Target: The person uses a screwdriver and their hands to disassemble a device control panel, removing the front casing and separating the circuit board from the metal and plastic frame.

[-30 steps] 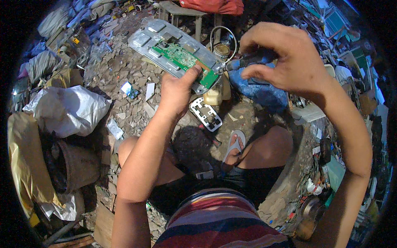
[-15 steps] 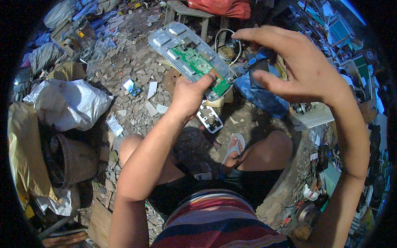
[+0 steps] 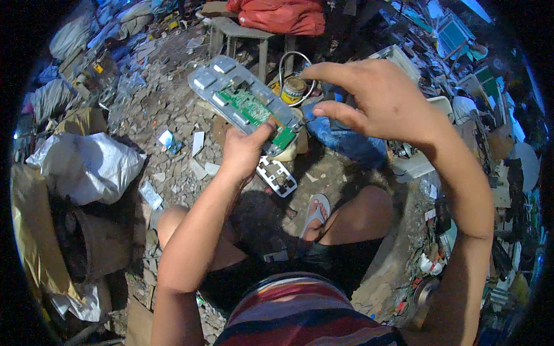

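My left hand (image 3: 242, 151) grips the near end of a grey metal panel (image 3: 214, 79), its thumb pressed on the green circuit board (image 3: 248, 108) fixed to the panel. The panel is tilted, with raised pads along its face. At the panel's right end, my right hand (image 3: 369, 101) stands with forefinger and thumb spread apart; its other fingers are mostly hidden. A dark gap lies between them, where I cannot make out a tool clearly. Below the panel, a white cut-out plastic frame (image 3: 277, 177) rests on the ground.
A blue bag (image 3: 346, 138) lies behind my right hand. Beyond stand a yellowish can (image 3: 294, 91) and a wooden stool (image 3: 241, 29) with a red sack (image 3: 283, 16). At left are a white sack (image 3: 86, 167) and a bucket (image 3: 104, 242). Scrap piles up at right; shards cover the ground.
The panel and both hands have shifted left and slightly down in view. The blue and black tool handle, seen earlier between my right thumb and forefinger, no longer shows clearly there.
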Demonstrator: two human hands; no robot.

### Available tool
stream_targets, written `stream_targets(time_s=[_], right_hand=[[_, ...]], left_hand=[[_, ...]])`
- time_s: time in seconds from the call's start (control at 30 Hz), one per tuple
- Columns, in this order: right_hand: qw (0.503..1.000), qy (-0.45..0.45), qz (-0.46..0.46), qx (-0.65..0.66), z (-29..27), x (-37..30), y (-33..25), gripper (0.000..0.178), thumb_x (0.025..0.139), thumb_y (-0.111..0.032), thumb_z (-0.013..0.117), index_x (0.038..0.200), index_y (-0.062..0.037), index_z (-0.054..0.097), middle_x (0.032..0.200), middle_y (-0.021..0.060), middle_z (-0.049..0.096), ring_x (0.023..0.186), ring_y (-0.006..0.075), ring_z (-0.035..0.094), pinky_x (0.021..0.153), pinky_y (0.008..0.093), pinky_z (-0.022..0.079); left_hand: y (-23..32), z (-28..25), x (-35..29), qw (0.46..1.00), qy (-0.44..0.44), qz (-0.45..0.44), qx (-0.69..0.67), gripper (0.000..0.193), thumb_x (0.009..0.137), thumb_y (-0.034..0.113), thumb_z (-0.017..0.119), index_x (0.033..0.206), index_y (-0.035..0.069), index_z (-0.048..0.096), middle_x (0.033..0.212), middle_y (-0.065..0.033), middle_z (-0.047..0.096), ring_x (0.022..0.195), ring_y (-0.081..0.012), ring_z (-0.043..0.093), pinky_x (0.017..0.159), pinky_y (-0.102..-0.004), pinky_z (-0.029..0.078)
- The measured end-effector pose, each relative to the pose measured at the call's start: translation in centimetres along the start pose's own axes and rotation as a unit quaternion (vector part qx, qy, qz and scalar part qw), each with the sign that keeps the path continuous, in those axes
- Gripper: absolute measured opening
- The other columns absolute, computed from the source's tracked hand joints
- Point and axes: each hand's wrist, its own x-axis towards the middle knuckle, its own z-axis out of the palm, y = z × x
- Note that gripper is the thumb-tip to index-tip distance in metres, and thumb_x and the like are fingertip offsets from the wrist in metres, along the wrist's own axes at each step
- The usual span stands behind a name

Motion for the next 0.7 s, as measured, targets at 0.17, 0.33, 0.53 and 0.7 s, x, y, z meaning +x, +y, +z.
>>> stream_targets(time_s=[0.17,0.33,0.53,0.7], right_hand=[[0.999,-0.033,0.019,0.017,-0.6,0.1,-0.1,0.039,0.08,-0.034,0.059,0.113,-0.0125,0.055,0.086,0.0171,0.064,0.08,0.0369,0.061,0.07,0.0454,0.049],[0.992,0.065,-0.06,0.092,0.9,0.1,-0.2,0.039,0.078,-0.026,0.061,0.115,-0.0132,0.055,0.095,0.0175,0.063,0.087,0.0347,0.06,0.075,0.0437,0.048],[0.996,0.048,-0.009,0.074,0.7,0.6,0.0,0.036,0.078,-0.03,0.062,0.11,-0.0131,0.059,0.083,0.0169,0.064,0.077,0.0345,0.062,0.066,0.0439,0.05],[0.994,-0.056,0.083,0.045,-0.8,0.5,-1.3,0.036,0.076,-0.023,0.063,0.109,-0.0095,0.059,0.092,0.0176,0.063,0.085,0.0324,0.061,0.073,0.0427,0.048]], left_hand=[[0.2,0.4,-0.1,1.0,-0.014,0.003,-0.017,0.025,0.081,0.014,0.063,0.1,-0.003,0.063,0.095,-0.0083,0.066,0.082,-0.0154,0.062,0.074,-0.029,0.049],[0.0,0.1,-0.2,1.0,-0.008,0.017,-0.005,0.024,0.082,0.014,0.062,0.1,-0.002,0.063,0.093,-0.0075,0.066,0.082,-0.0141,0.062,0.075,-0.0285,0.048],[0.5,0.4,-0.4,0.999,-0.011,0.01,-0.04,0.023,0.083,0.014,0.062,0.099,-0.002,0.063,0.094,-0.0072,0.066,0.082,-0.0135,0.061,0.075,-0.0278,0.047],[1.0,0.3,-0.7,1.0,-0.009,0.007,-0.017,0.022,0.084,0.013,0.061,0.099,-0.002,0.063,0.094,-0.0071,0.066,0.082,-0.0136,0.062,0.074,-0.0279,0.048]])
